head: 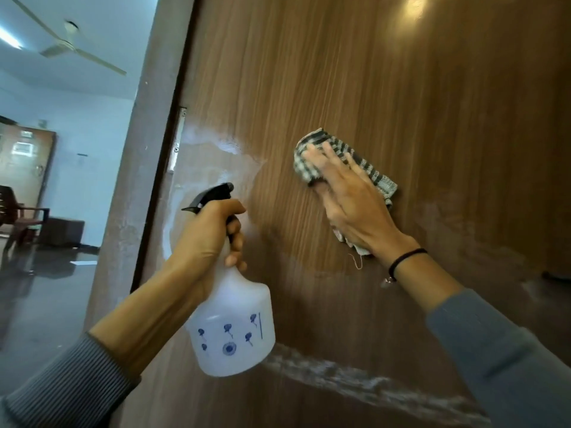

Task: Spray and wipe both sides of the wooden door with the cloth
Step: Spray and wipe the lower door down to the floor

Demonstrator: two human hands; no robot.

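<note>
Right hand [352, 205] flat, fingers straight, pressing checked cloth [370, 168] onto wooden door [401, 88]; cloth's long axis slanting from upper left to lower right. Left of it, toward the hinge [182, 131] edge, hazy wet film [219, 152] not yet wiped. Left hand [207, 239] curled round spray bottle [234, 332] neck. Glossy laminate surface; beyond the door edge, open room with ceiling fan [66, 41].

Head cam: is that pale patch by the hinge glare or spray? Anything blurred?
Head view: true glare only at the top right of the door; the patch by the hinge looks like wet smear; right hand and cloth slightly motion-blurred; left hand and spray bottle sharper; wide lens bows the door edge.
</note>
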